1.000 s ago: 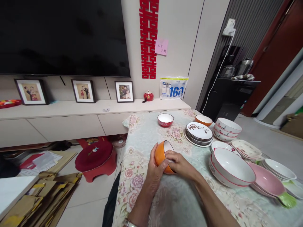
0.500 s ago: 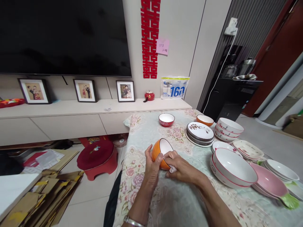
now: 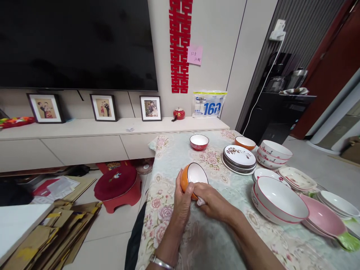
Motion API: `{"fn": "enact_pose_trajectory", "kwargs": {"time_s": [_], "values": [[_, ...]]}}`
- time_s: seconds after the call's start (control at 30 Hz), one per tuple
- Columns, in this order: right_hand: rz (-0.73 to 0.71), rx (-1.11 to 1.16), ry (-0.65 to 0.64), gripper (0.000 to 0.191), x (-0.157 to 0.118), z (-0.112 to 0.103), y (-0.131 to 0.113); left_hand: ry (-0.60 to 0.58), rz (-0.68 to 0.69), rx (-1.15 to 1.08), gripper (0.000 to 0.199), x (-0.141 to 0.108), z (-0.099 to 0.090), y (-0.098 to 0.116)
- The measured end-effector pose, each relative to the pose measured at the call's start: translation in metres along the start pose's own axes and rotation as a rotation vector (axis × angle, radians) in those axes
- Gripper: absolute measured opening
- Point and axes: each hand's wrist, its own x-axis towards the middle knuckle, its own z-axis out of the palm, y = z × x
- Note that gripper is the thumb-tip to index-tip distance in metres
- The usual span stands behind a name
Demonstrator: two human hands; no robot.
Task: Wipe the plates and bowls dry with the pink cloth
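Note:
An orange bowl [image 3: 185, 177] with a white inside is tilted above the flowered tablecloth [image 3: 165, 187]. My left hand [image 3: 182, 198] grips its left side, the thumb on the near outer wall. At the bowl's near right rim, my right hand [image 3: 210, 198] is closed on a small whitish cloth [image 3: 200, 201], which shows below the fingers. Beyond the hands sits a red bowl [image 3: 199, 142]. To the right stands a stack of plates [image 3: 239, 156], with another orange bowl [image 3: 245, 142] behind it.
On the table's right are large white bowls [image 3: 281, 198], stacked patterned bowls [image 3: 274, 152], pink dishes [image 3: 323, 215] and small white bowls [image 3: 339, 202]. A red stool [image 3: 118, 187] and flattened cardboard [image 3: 56, 232] lie left of the table. A white cabinet [image 3: 84, 148] runs behind.
My right hand has shifted slightly left along the bowl, and less of the cloth shows. The whole view has moved a little, shifting the room's items to the right.

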Motion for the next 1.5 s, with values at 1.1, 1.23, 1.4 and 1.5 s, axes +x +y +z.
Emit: {"fn": "enact_pose_trajectory", "kwargs": {"time_s": [1.1,1.23,1.4,1.5], "values": [[0.019,0.213,0.158,0.029,0.007,0.009,-0.003,-0.004,-0.079,-0.139,0.089,-0.006,0.008,0.004],[0.024,-0.136,0.033,0.036,0.001,0.003,0.003,0.012,-0.171,-0.181,0.082,-0.004,0.007,0.008],[0.102,-0.047,0.169,0.013,0.0,0.013,0.004,-0.037,-0.162,-0.196,0.089,-0.005,0.008,0.002],[0.147,0.139,0.373,0.008,0.005,0.019,0.001,-0.068,-0.136,-0.212,0.098,-0.007,0.01,0.0]]}}
